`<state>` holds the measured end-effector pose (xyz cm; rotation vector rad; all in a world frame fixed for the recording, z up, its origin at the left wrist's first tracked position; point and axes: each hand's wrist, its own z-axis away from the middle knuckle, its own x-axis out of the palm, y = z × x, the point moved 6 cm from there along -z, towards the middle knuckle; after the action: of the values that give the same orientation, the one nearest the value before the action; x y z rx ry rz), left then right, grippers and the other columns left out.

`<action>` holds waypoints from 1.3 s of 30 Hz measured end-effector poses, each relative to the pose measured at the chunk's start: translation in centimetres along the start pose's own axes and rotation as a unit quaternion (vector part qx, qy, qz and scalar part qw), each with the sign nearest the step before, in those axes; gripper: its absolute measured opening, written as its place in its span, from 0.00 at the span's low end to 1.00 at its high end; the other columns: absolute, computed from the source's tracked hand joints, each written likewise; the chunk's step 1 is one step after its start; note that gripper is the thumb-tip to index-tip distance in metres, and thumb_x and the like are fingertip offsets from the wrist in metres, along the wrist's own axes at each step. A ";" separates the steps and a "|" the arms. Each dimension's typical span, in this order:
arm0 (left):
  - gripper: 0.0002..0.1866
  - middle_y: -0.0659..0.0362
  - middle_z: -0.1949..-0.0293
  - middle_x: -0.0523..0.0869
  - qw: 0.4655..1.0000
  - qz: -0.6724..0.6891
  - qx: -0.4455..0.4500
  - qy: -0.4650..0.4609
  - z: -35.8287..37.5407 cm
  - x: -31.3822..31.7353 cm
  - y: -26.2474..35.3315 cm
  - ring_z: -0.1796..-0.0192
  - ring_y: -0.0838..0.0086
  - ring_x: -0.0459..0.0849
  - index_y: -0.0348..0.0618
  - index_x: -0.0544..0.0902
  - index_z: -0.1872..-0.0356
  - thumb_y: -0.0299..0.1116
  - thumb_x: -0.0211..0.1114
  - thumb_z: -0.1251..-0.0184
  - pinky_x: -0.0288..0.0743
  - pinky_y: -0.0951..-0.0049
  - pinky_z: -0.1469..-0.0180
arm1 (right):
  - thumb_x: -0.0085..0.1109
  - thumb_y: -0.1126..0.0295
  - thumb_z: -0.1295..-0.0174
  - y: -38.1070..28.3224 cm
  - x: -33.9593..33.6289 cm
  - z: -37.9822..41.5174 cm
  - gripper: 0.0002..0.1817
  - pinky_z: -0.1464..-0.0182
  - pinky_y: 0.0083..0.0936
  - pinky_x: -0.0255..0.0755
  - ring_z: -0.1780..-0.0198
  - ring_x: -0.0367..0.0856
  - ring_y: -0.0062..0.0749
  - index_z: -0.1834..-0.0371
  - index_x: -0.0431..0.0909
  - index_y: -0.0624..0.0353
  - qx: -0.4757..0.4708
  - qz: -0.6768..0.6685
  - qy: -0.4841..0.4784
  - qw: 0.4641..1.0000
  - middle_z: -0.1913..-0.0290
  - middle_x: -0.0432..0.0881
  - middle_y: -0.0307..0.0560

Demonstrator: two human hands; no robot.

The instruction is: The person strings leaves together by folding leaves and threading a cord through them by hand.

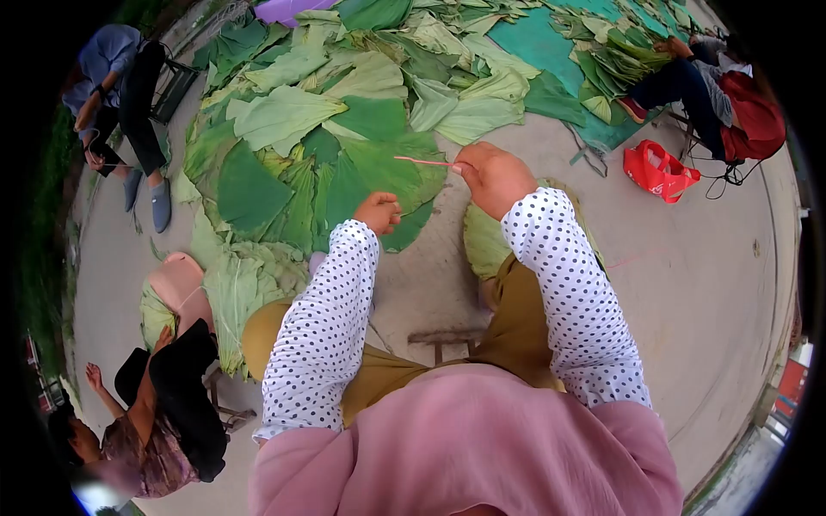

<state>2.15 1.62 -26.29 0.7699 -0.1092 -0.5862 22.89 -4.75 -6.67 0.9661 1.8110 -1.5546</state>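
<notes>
My right hand (495, 179) pinches a thin pink string (423, 161), whose free end points left over the leaves. Lower and to the left, my left hand (379, 212) has its fingers curled closed; whatever is in them, if anything, is hidden. Just beyond both hands spreads a big pile of large green lotus leaves (370, 176), some dark and fresh, others pale and wilted. Another pale leaf (486, 245) lies by my right knee, partly under my right forearm.
Seated people are at the upper left (129, 95), lower left (163, 413) and upper right (731, 103). A red bag (659, 172) stands on the concrete to the right. More leaves lie on a green sheet (551, 47). A pink tub (181, 288) sits at the left.
</notes>
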 end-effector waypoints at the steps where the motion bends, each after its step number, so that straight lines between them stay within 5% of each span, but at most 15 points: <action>1: 0.18 0.60 0.51 0.82 0.998 0.016 -0.049 0.041 -2.0 -1.9 -2.9 0.58 0.73 0.81 0.47 0.73 0.43 0.32 0.56 0.33 0.77 0.68 0.58 | 0.57 0.70 0.37 -0.1 -0.1 -0.2 0.07 0.60 0.38 0.71 0.64 0.77 0.51 0.63 0.79 0.62 -0.001 0.000 -0.005 1.000 0.67 0.78 0.54; 5: 0.17 0.62 0.53 0.82 0.965 0.118 -0.161 0.172 -6.4 -6.4 -8.9 0.59 0.73 0.81 0.54 0.73 0.42 0.32 0.55 0.32 0.78 0.67 0.61 | 0.57 0.72 0.37 0.3 -0.7 -0.8 0.06 0.62 0.37 0.71 0.65 0.77 0.50 0.64 0.78 0.63 0.002 -0.021 -0.031 0.999 0.68 0.78 0.54; 9: 0.17 0.62 0.55 0.82 0.964 0.183 -0.130 0.144 -11.8 -7.0 -8.9 0.56 0.73 0.81 0.55 0.73 0.41 0.32 0.54 0.30 0.79 0.69 0.62 | 0.57 0.73 0.37 -0.3 -0.9 -0.9 0.05 0.65 0.36 0.71 0.67 0.77 0.49 0.64 0.78 0.64 0.020 -0.020 -0.061 0.998 0.69 0.77 0.53; 11: 0.18 0.60 0.51 0.81 0.965 0.076 -0.114 0.222 -16.6 -8.2 -8.9 0.51 0.72 0.80 0.53 0.72 0.39 0.31 0.51 0.28 0.79 0.70 0.61 | 0.58 0.74 0.38 -0.6 -0.8 -1.1 0.04 0.65 0.35 0.71 0.67 0.77 0.48 0.65 0.78 0.64 0.013 -0.013 -0.071 0.997 0.69 0.77 0.52; 16: 0.36 0.45 0.31 0.64 0.952 -0.140 -0.069 0.264 -23.0 -9.3 -4.9 0.31 0.59 0.66 0.41 0.50 0.26 0.37 0.56 0.30 0.58 0.60 0.29 | 0.61 0.75 0.41 -0.8 -0.5 -2.1 0.04 0.66 0.35 0.72 0.68 0.77 0.46 0.66 0.78 0.63 0.018 -0.011 -0.108 0.994 0.71 0.77 0.50; 23: 0.38 0.49 0.34 0.71 0.921 -0.095 -0.170 0.338 -23.9 -8.8 -3.0 0.35 0.55 0.71 0.46 0.58 0.29 0.44 0.64 0.37 0.65 0.58 0.34 | 0.63 0.72 0.44 0.1 0.3 -3.4 0.05 0.69 0.38 0.71 0.69 0.76 0.49 0.68 0.78 0.60 0.039 -0.014 -0.128 0.991 0.72 0.74 0.50; 24: 0.33 0.50 0.41 0.78 0.930 -0.092 -0.118 0.337 -24.6 -8.8 -3.1 0.40 0.56 0.77 0.44 0.69 0.34 0.45 0.66 0.39 0.69 0.60 0.37 | 0.63 0.72 0.44 0.1 0.4 -3.5 0.05 0.69 0.38 0.71 0.69 0.76 0.49 0.68 0.78 0.60 0.039 -0.013 -0.129 0.991 0.72 0.74 0.50; 26: 0.29 0.50 0.44 0.81 0.948 -0.158 -0.093 0.260 -30.0 -9.8 -6.3 0.43 0.57 0.80 0.44 0.73 0.39 0.44 0.67 0.39 0.71 0.61 0.38 | 0.62 0.73 0.44 -0.1 0.5 -3.7 0.04 0.69 0.38 0.71 0.70 0.75 0.48 0.68 0.78 0.60 0.036 -0.020 -0.132 0.990 0.72 0.74 0.50; 28: 0.16 0.52 0.58 0.87 0.956 -0.121 -0.051 0.261 -27.8 -8.9 -4.4 0.55 0.62 0.84 0.44 0.82 0.54 0.42 0.66 0.39 0.75 0.65 0.47 | 0.62 0.73 0.44 -0.2 0.4 -3.7 0.04 0.68 0.38 0.71 0.69 0.76 0.48 0.68 0.78 0.60 0.025 -0.014 -0.132 0.991 0.72 0.74 0.50; 29: 0.16 0.52 0.58 0.87 0.956 -0.120 -0.049 0.262 -27.2 -8.7 -4.2 0.55 0.62 0.84 0.44 0.82 0.54 0.42 0.66 0.39 0.75 0.65 0.47 | 0.61 0.72 0.43 -0.3 0.4 -3.6 0.04 0.67 0.38 0.72 0.69 0.76 0.49 0.67 0.78 0.60 0.016 -0.010 -0.132 0.991 0.72 0.74 0.50; 32: 0.12 0.62 0.69 0.82 0.944 0.284 0.007 0.167 -24.0 -7.0 -2.8 0.69 0.75 0.78 0.45 0.78 0.56 0.35 0.64 0.40 0.71 0.72 0.70 | 0.59 0.71 0.41 0.4 0.1 -2.9 0.04 0.66 0.39 0.72 0.68 0.77 0.50 0.66 0.79 0.59 0.021 0.008 -0.126 0.992 0.71 0.76 0.51; 35: 0.13 0.61 0.67 0.81 0.925 0.331 0.121 0.146 -20.1 -6.6 0.4 0.70 0.77 0.77 0.45 0.76 0.54 0.33 0.63 0.39 0.69 0.72 0.74 | 0.58 0.73 0.39 0.0 -1.0 -2.6 0.04 0.67 0.37 0.73 0.68 0.79 0.49 0.64 0.78 0.62 0.025 -0.009 -0.071 0.997 0.69 0.80 0.52; 39: 0.12 0.61 0.60 0.83 0.922 0.308 0.210 0.102 -11.9 -6.1 6.6 0.61 0.77 0.79 0.42 0.77 0.51 0.28 0.59 0.36 0.73 0.75 0.56 | 0.56 0.71 0.37 0.4 -1.3 -1.6 0.05 0.66 0.38 0.73 0.68 0.80 0.51 0.62 0.78 0.59 0.043 -0.004 -0.063 0.997 0.68 0.81 0.53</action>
<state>3.61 16.06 -29.65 1.1450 -0.2797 0.1302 24.03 -3.31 -5.63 0.8799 1.6754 -1.6706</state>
